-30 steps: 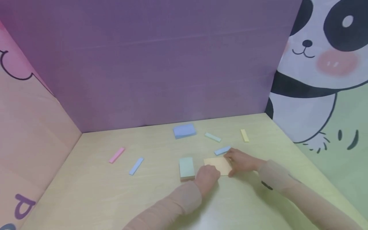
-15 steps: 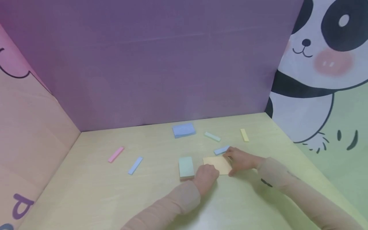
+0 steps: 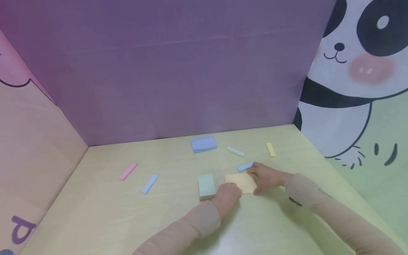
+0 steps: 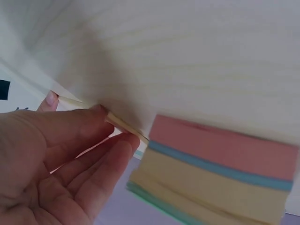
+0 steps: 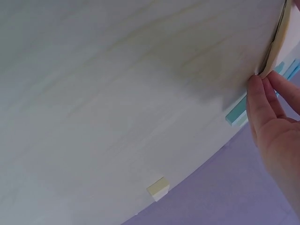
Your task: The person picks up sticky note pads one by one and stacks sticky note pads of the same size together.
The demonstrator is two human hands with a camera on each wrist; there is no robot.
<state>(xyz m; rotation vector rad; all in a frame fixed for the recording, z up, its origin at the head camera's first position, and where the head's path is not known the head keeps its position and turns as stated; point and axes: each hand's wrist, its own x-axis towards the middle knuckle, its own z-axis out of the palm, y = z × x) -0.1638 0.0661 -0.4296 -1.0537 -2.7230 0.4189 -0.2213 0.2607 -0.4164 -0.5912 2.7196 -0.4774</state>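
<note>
A pale orange sticky note pad [image 3: 241, 182] lies on the table in the head view. My left hand [image 3: 227, 198] pinches its near left edge; in the left wrist view the thumb and fingers close on the thin pad's side. At the opposite end, my right hand [image 3: 268, 177] holds the pad's right edge, fingers at the far corner and thumb at the near one. Just left of my left hand stands a thick stack of sticky note pads [image 3: 207, 186], green on top, with pink, blue and yellow layers in the left wrist view [image 4: 215, 173].
A short blue strip [image 3: 245, 166] lies just beyond my right fingers. Farther back are a blue pad [image 3: 204, 144], a green strip [image 3: 235, 151] and a yellow strip [image 3: 271, 149]. Off to the left lie a pink strip [image 3: 128, 171] and another blue strip [image 3: 149, 183]. A purple wall [image 3: 191, 71] closes the back.
</note>
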